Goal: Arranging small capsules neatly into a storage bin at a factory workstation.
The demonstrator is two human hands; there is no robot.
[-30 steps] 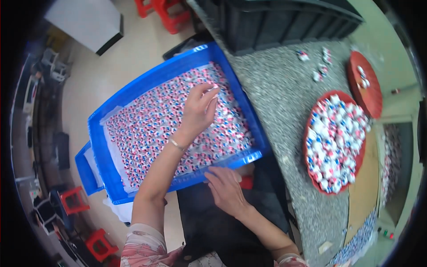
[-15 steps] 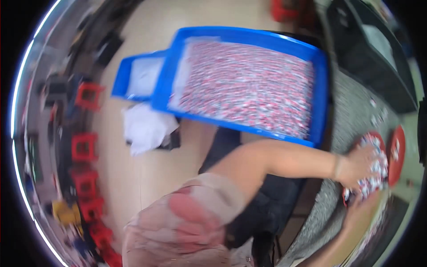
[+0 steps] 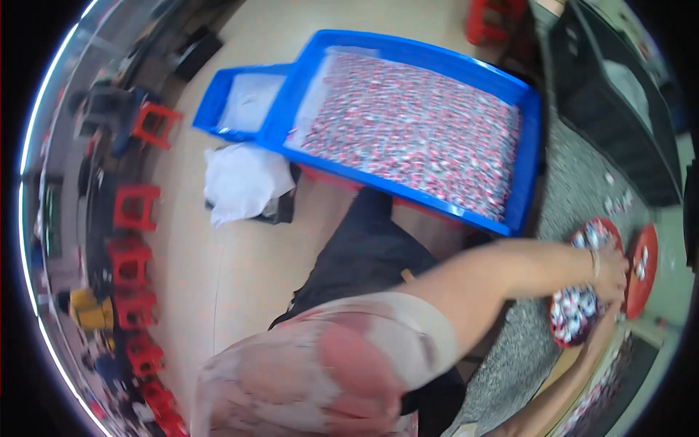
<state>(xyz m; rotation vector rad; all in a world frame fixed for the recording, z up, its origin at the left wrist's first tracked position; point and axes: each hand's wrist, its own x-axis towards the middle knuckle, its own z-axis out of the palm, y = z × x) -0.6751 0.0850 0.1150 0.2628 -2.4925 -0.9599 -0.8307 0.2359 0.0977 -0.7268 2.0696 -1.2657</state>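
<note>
My left hand (image 3: 610,277) reaches across to the right, over a round red basket (image 3: 555,336) filled with small white, dark and pink pieces (image 3: 577,309). Its fingers are curled at the basket's far right edge, and what they hold, if anything, is hidden. Beside it, my right hand (image 3: 611,313) comes up along the basket's right side, its fingers mostly out of sight. A red lid-like dish (image 3: 641,288) with a few pale pieces stands just beyond my left fingers. The basket rests on a grey speckled worktop (image 3: 575,171).
A big blue tray (image 3: 408,188) spread with many small pink, white and grey pieces stands to the left. Behind it are a smaller blue tray (image 3: 211,109) and a white cloth (image 3: 244,182). Dark bins (image 3: 611,109) line the worktop. Red stools (image 3: 138,207) stand at far left.
My left hand has moved from lying spread on the pieces to the basket's far right edge, uncovering more of them. The view has shifted slightly.
</note>
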